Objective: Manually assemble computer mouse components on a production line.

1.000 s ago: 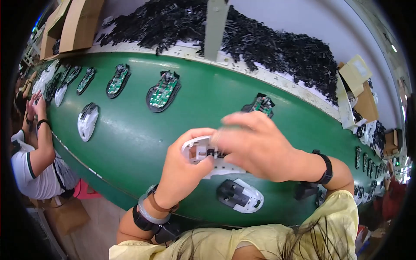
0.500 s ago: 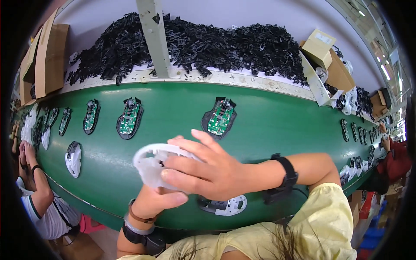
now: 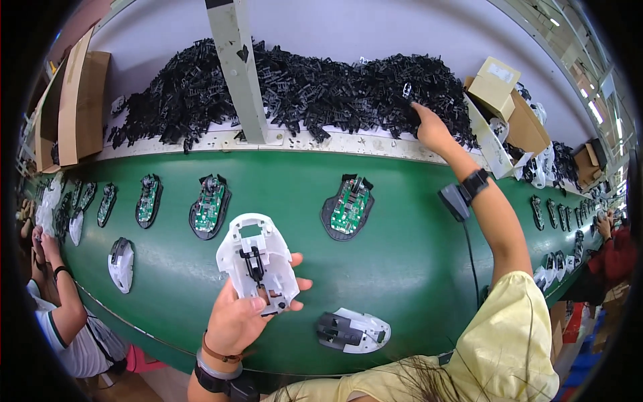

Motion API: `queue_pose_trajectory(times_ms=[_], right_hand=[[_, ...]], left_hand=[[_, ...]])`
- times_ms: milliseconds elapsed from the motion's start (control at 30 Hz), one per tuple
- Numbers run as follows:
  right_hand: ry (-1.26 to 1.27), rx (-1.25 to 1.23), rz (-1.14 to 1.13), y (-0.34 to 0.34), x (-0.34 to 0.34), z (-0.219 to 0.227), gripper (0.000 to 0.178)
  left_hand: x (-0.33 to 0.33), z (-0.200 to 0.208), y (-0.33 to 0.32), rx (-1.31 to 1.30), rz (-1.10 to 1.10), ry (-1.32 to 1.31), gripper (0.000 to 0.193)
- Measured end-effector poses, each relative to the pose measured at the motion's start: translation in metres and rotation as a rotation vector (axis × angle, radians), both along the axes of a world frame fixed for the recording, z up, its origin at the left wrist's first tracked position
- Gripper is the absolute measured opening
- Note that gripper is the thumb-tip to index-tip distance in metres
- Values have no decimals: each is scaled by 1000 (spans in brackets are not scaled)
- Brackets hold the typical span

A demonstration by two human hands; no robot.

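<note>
Head view: we are looking down on a long green work surface (image 3: 415, 268), which is bending toward the rim of the fisheye picture. Along its far side, against a pale wall, a broad heap of small black plastic parts (image 3: 321, 94) is covering a ledge, and a grey post (image 3: 238, 74) is rising in front of it. A brown cardboard box (image 3: 84, 110) is standing left of the heap, and a co-worker in a white top (image 3: 84, 338) is reaching over the surface at far left

Our hands are working well apart. Our left hand (image 3: 234, 318) is clamping a white plastic shell (image 3: 276, 261) above the near part of the surface: the thumb is lying over the shell's lower end, and the fingers are wrapping underneath and showing at its right side. Our right hand (image 3: 435, 134) is stretching far forward, its fingertips meeting the right part of the heap; we are not able to tell whether they are gripping anything

Beyond the shell, black bases with green circuit boards (image 3: 350, 208) are lying in a spaced row. A grey-and-white shell (image 3: 355, 330) is resting to the right of our left hand. Smallest of all, a narrow black part (image 3: 254, 262) is sitting lengthwise inside the white shell, whose hollow side is facing us
</note>
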State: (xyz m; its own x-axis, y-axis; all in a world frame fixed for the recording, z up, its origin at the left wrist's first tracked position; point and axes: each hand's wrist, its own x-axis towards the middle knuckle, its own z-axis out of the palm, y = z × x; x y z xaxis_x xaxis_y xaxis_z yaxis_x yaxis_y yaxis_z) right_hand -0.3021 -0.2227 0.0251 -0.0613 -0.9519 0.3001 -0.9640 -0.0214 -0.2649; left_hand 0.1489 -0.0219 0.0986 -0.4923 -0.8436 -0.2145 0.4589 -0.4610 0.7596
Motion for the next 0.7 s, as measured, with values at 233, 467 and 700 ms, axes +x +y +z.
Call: queue_pose_trajectory(times_ms=[233,467,700], right_hand=[[-134,-107,-187,64,-28,42,27],[-162,61,-85,37,8,20,25],[-177,-128,101,32,2,20,24]], left_hand=[[5,-3,3,-48,-24,-86,79],[-3,6,6,-440,61,-502,75],[0,8,8,-369,121,-522,65]])
